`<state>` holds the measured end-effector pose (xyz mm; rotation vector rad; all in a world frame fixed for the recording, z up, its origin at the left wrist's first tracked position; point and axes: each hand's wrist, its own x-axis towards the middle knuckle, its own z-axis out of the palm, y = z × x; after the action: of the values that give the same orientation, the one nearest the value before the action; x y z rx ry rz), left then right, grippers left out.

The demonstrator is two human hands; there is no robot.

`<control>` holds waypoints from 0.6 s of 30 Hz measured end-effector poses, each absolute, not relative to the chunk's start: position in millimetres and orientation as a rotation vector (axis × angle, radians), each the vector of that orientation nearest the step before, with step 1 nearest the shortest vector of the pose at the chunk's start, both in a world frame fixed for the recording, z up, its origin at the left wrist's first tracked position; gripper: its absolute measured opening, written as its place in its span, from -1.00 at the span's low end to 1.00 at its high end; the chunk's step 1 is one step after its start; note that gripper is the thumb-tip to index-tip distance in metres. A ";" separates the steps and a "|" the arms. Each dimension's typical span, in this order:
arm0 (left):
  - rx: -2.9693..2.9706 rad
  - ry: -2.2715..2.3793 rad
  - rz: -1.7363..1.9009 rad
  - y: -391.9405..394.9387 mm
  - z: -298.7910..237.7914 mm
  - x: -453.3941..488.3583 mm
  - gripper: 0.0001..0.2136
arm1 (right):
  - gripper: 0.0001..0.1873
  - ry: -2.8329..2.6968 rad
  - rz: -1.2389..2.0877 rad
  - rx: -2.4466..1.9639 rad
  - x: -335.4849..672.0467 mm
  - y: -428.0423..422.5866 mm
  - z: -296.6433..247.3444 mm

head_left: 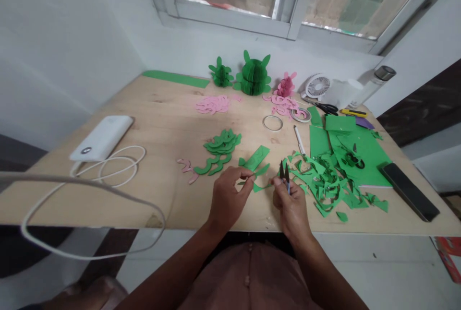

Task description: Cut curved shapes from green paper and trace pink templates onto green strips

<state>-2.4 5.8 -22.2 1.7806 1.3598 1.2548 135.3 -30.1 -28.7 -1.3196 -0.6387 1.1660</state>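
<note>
Head view: left grip [229,196] pinches green paper [262,170], right grip [292,203] encloses scissors [287,174], contents of capped bottle [372,88] unclear.

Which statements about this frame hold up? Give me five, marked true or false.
1. The right hand holds scissors. True.
2. The left hand grips a smartphone. False: the left hand pinches a small green paper piece.
3. The fan stands left of the pink paper figure. False: the fan stands right of the pink paper figure.
4. A white pen lies on the table. True.
5. The power bank is white. True.
</note>
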 end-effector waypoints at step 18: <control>2.601 1.365 1.529 0.6 -26.4 -15.0 -0.79 | -0.61 -0.546 1.205 -1.258 132.5 -25.1 -20.7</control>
<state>-15.0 0.6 -26.4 2.6011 1.3651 1.5287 132.5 -25.1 -20.7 -1.2579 -0.5457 1.2054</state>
